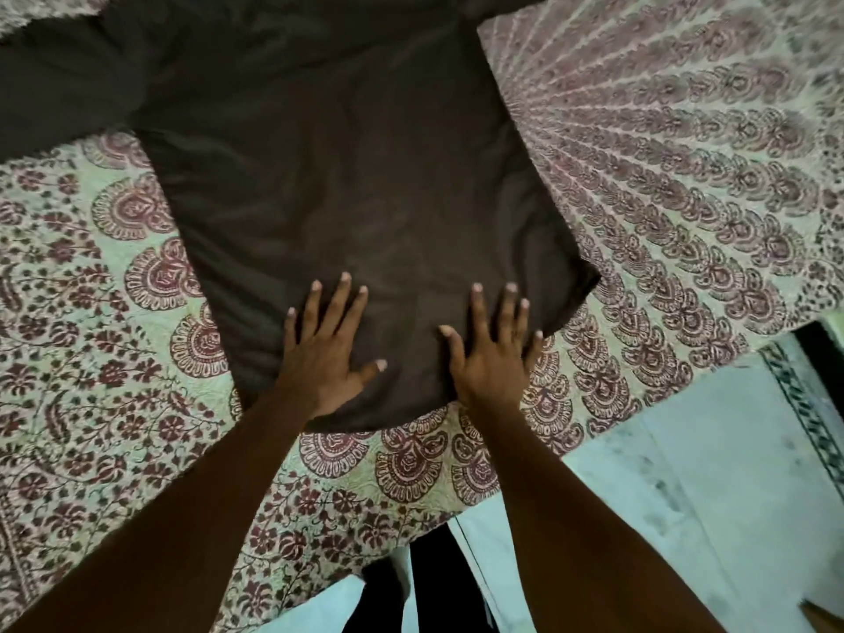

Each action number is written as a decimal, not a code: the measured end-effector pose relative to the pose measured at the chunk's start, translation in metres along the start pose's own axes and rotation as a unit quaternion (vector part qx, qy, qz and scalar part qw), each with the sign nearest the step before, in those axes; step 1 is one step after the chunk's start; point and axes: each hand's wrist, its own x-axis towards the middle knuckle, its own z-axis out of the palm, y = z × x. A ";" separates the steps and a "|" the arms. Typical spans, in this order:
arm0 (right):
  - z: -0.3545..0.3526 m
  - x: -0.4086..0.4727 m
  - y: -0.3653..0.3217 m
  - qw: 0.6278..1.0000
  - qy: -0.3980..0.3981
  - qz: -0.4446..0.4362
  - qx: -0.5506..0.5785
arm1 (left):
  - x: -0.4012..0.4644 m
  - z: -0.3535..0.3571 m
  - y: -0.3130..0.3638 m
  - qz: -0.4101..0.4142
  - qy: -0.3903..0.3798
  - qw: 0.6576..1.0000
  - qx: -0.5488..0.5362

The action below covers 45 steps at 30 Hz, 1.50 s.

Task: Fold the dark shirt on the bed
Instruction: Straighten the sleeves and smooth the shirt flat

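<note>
The dark brown shirt (338, 185) lies spread flat on the bed, hem toward me and one sleeve stretching off to the upper left. My left hand (326, 347) rests flat on the lower part of the shirt with fingers straight and spread. Beside it, my right hand (495, 344) presses flat on the cloth near the lower right hem, fingers also straight. Neither hand holds any fabric. The collar end is cut off by the top of the view.
A patterned maroon-and-cream bedspread (685, 175) covers the bed. The bed's near edge runs diagonally at the bottom, with pale tiled floor (685, 495) to the lower right. My dark-trousered legs (434, 582) stand against the edge.
</note>
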 end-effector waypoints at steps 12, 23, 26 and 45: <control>-0.031 0.065 0.041 0.999 -0.034 -0.002 0.000 | 0.010 -0.006 0.029 -0.077 -0.094 0.992 -0.025; -0.032 0.077 0.060 0.998 -0.036 -0.036 -0.024 | 0.032 -0.015 0.071 -0.046 -0.153 0.987 0.013; -0.036 0.076 0.071 0.980 -0.004 0.194 0.043 | 0.032 -0.018 0.071 -0.050 -0.166 0.985 0.013; -0.039 0.037 0.026 0.999 0.036 -0.020 -0.030 | -0.005 -0.012 0.021 -0.024 -0.085 0.995 0.054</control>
